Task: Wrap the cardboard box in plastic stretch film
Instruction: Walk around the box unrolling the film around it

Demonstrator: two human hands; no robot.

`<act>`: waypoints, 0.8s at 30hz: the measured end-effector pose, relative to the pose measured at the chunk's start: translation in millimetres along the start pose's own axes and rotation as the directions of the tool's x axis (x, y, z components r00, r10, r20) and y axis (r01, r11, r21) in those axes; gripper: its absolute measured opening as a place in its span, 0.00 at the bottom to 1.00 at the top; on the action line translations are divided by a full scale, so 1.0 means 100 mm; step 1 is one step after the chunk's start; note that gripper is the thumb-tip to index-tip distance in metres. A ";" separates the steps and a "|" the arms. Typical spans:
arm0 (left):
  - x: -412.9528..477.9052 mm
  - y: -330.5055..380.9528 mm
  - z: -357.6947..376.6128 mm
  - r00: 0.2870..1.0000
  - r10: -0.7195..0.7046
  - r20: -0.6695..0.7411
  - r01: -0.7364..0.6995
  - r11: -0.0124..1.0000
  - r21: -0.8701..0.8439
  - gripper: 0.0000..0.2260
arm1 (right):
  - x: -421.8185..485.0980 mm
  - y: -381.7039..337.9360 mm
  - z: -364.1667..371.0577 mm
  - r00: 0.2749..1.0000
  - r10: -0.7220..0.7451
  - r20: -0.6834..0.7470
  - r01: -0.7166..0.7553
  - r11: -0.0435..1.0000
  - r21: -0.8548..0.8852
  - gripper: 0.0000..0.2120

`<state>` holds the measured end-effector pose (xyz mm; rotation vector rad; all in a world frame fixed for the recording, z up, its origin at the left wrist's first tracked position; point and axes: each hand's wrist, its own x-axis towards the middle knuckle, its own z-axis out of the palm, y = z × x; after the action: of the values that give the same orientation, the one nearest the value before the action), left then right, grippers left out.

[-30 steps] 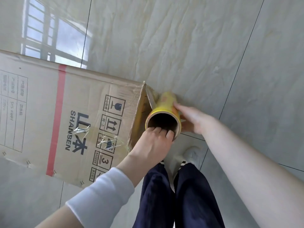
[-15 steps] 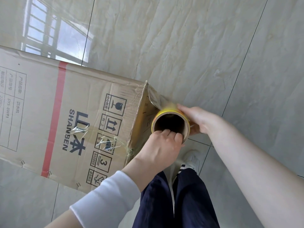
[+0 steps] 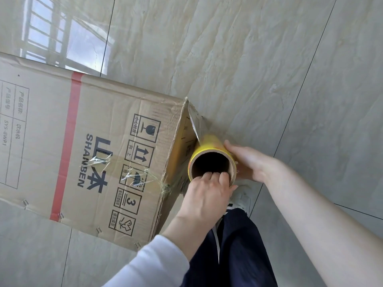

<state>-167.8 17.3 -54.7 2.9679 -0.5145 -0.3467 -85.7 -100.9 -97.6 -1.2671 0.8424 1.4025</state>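
1. Head view, surface and room: a glossy pale stone-look tiled floor with thin dark joints fills the frame. A barred window reflection shines on it toward 10 o'clock.
2. At 6 o'clock are dark blue trousers, and a light shoe shows just above them.
3. The cardboard box lies flat on the floor from 9 o'clock to the centre. It is brown and creased, with a red stripe, black handling symbols, the word SHANBEN and metal staples along its lower edge.
4. Crinkled clear stretch film already crosses the box's printed face. A taut sheet also runs from the box's near corner to the roll.
5. The yellow film roll is just beside the box's end, slightly toward 4 o'clock of centre, with its hollow core facing the camera.
6. The left hand, in a white sleeve, hooks its curled fingers over the core's rim, gripping the roll.
7. The right hand lies against the roll's outer side at 3 o'clock with its fingers fairly straight, not clenched.
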 end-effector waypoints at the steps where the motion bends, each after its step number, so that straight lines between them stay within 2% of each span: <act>1: -0.03 0.06 0.01 0.999 -0.050 0.005 0.050 0.999 0.001 0.18 | -0.02 0.04 0.00 1.000 -0.014 0.016 0.014 1.000 0.023 0.18; 3: -0.05 0.21 -0.02 0.988 -0.148 0.042 0.148 0.989 0.009 0.18 | -0.05 0.06 0.03 0.999 -0.049 0.019 0.050 0.998 -0.033 0.17; 5: -0.03 0.36 -0.07 0.956 -0.265 0.127 0.267 0.964 -0.006 0.17 | -0.04 0.04 0.12 0.999 -0.050 -0.013 0.045 0.975 -0.216 0.15; 7: -0.02 0.42 -0.06 0.908 -0.341 0.241 0.360 0.932 -0.037 0.17 | 0.00 0.03 0.21 0.999 -0.036 -0.037 0.019 0.929 -0.371 0.20; 10: -0.08 0.30 -0.04 0.895 -0.354 0.273 0.411 0.891 -0.192 0.17 | 0.06 0.17 0.23 0.996 -0.058 -0.063 0.035 0.948 -0.316 0.21; 12: -0.13 0.14 -0.09 0.901 -0.179 0.394 0.331 0.872 -0.360 0.21 | 0.08 0.34 0.20 0.993 -0.102 -0.057 0.092 0.983 -0.158 0.19; 14: -0.22 -0.09 -0.16 0.930 0.033 0.365 0.135 0.895 -0.425 0.26 | 0.12 0.53 0.21 0.984 -0.169 -0.060 0.173 0.983 0.063 0.19; 15: -0.27 -0.22 -0.19 0.939 0.158 0.304 -0.062 0.951 -0.302 0.26 | 0.14 0.63 0.24 0.979 -0.191 -0.075 0.201 0.967 0.158 0.19; 16: -0.33 -0.31 -0.15 0.925 0.249 0.288 -0.210 0.965 -0.158 0.25 | 0.16 0.72 0.28 0.975 -0.204 -0.089 0.220 0.944 0.244 0.20; 17: -0.38 -0.37 -0.06 0.908 0.306 0.285 -0.302 0.951 -0.059 0.20 | 0.17 0.81 0.33 0.972 -0.217 -0.085 0.233 0.916 0.326 0.23; 19: -0.40 -0.43 0.00 0.903 0.346 0.255 -0.357 0.934 -0.002 0.08 | 0.22 0.96 0.47 0.973 -0.227 -0.031 0.214 0.852 0.478 0.32; 20: -0.39 -0.43 -0.03 0.898 0.347 0.271 -0.362 0.932 0.005 0.08 | 0.24 1.01 0.53 0.977 -0.213 -0.009 0.183 0.817 0.547 0.35; 22: -0.38 -0.39 -0.07 0.883 0.359 0.301 -0.389 0.920 0.046 0.12 | 0.23 1.03 0.59 0.987 -0.162 -0.007 0.135 0.795 0.592 0.32; 24: -0.51 -0.29 -0.07 0.903 0.316 0.292 -0.357 0.929 0.098 0.18 | 0.16 1.00 0.60 0.987 -0.154 -0.053 0.161 0.866 0.474 0.26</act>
<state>-203.9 62.1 -41.5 2.9011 -1.1164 -0.7095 -195.9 -64.0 -114.2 -0.9360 0.9963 0.9731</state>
